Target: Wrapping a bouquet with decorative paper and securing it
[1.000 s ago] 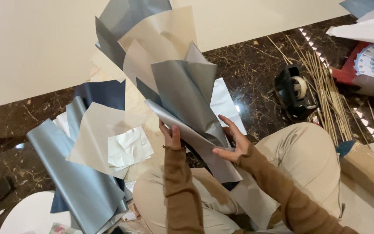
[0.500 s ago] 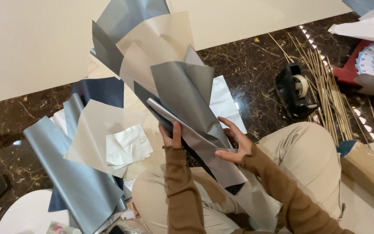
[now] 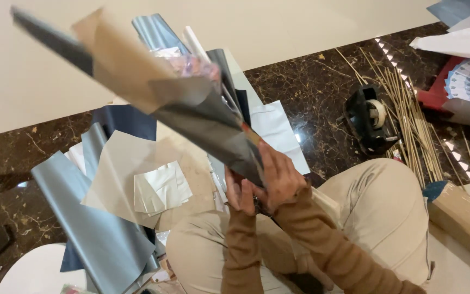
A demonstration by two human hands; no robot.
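Both the left hand (image 3: 239,191) and the right hand (image 3: 279,177) clasp the narrow end of a grey-and-beige paper cone bouquet (image 3: 191,111), raised over loose sheets (image 3: 121,185) on the marble floor (image 3: 322,87), tape dispenser (image 3: 371,117) well apart.

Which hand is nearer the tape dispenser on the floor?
The right hand. It grips the base of the paper cone, on the side toward the tape dispenser. The left hand grips the cone beside it, on the side away from the dispenser.
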